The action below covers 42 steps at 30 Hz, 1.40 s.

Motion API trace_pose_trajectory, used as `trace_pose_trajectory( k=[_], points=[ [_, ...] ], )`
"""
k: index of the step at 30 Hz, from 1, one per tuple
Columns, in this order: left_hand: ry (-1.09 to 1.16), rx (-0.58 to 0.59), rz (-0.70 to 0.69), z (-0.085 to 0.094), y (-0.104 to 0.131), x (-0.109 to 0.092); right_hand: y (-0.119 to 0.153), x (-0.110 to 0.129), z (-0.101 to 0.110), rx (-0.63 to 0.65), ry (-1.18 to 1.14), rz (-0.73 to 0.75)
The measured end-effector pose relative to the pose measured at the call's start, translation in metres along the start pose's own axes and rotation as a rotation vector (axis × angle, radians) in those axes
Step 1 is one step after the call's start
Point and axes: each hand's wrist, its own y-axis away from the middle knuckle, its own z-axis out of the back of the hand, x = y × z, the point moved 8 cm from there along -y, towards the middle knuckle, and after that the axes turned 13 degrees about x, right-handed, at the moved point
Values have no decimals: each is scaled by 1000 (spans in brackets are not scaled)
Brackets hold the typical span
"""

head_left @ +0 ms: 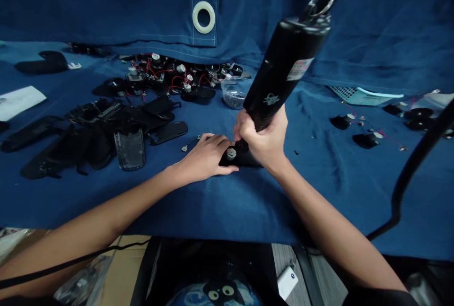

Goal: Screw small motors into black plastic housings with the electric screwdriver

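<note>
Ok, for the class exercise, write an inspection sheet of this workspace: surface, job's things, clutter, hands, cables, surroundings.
Surface: dark blue cloth, creased in places.
Job's things: black cylindrical handheld tool angled over a black plastic part with a round silvery component; tool tip hidden.
Clutter: pile of black plastic shells at left; silvery components with red wires at the back; clear plastic tub of small dark pieces; pale turquoise perforated basket at back right.
Hands: left hand holds the part down; right hand grips the tool.
Cables: thick black cable at right; thin black cord at lower left.
Surroundings: dark blue fabric curtain with a white ring.
</note>
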Motion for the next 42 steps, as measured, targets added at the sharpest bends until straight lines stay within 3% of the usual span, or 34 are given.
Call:
trace_pose_trajectory(
  k=[3,7,15,22,26,30,42],
  points=[
    [-8,5,-2,-1,0,0,2,-2,2,-151,-50,-31],
    [-2,-4,-9,-2,0,1,0,0,1,-194,-100,-29],
    [-5,-15,-9,0,-1,1,-7,11,0,-98,-279,-12],
    [-7,-13,-13,3,-1,-2,-8,27,10,-100,-243,41],
    [-3,-9,-21,1,-2,-1,-10,19,6,-77,-223,-9],
    [-5,-49,-30,0,1,-1,-14,11,3,-101,-202,10],
    [-23,-111,-33,-4,3,-3,-14,16,7,-195,-198,143]
  ],
)
